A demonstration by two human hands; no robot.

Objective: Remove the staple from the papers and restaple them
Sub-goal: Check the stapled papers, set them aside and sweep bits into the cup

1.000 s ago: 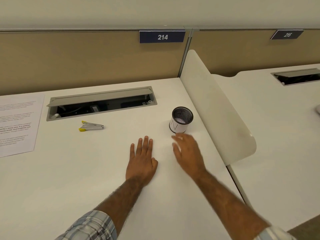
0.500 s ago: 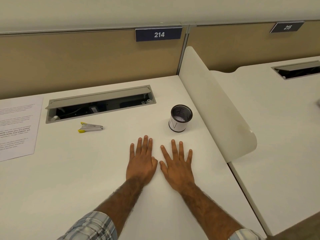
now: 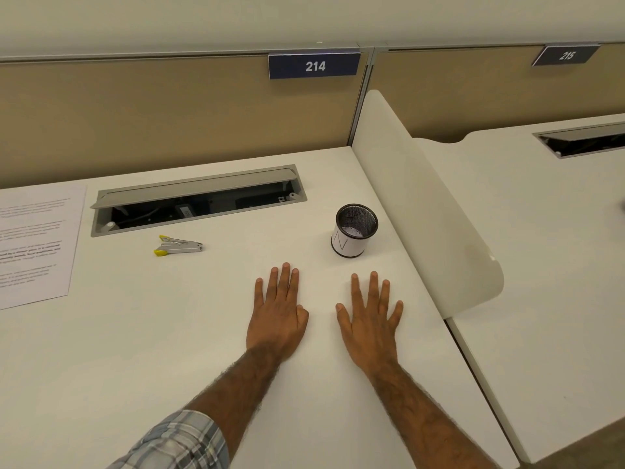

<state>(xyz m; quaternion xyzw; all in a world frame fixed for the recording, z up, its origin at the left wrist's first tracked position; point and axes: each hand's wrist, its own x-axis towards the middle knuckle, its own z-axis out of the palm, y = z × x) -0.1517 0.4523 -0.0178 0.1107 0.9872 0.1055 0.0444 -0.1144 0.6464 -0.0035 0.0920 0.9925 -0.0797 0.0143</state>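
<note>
The printed papers (image 3: 35, 245) lie flat at the desk's far left edge, partly cut off by the frame. A small silver tool with yellow tips, a staple remover (image 3: 178, 246), lies on the white desk (image 3: 118, 350) between the papers and my hands. My left hand (image 3: 279, 314) rests palm down on the desk with fingers straight and holds nothing. My right hand (image 3: 370, 316) lies flat beside it, fingers spread, also holding nothing. No stapler is in sight.
A black mesh cup (image 3: 355, 230) with a white label stands just beyond my right hand. An open grey cable tray (image 3: 198, 198) is set into the desk behind the staple remover. A white curved divider (image 3: 426, 204) borders the desk on the right.
My right hand came down from near the mesh cup and settled flat on the desk, then slid a little to the right of my left hand. The left hand stayed still.
</note>
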